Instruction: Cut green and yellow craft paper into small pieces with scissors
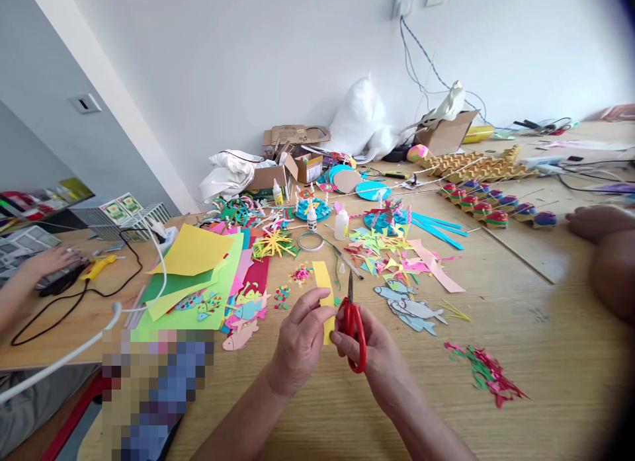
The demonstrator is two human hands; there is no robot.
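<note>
My left hand [300, 338] pinches a yellow paper strip [323, 279] between thumb and fingers, and the strip stands out above and below them. Close beside it, my right hand [380, 345] grips red-handled scissors [358, 335], their blades pointing up and away from me. The scissors are just right of the strip; whether the right fingertips touch its lower end I cannot tell. Beyond the hands lie small piles of colored paper bits [300, 274]. Grey paper fish [414, 309] rest to the right of the scissors.
Colored paper sheets [191, 249] and paper fish [248, 309] lie at left. Glue bottles [341, 223] stand mid-table before cardboard boxes [270, 176]. Red and green shreds [489, 372] lie at right, near painted egg-carton pieces [496, 206]. Other people's arms [608, 249] rest at both sides.
</note>
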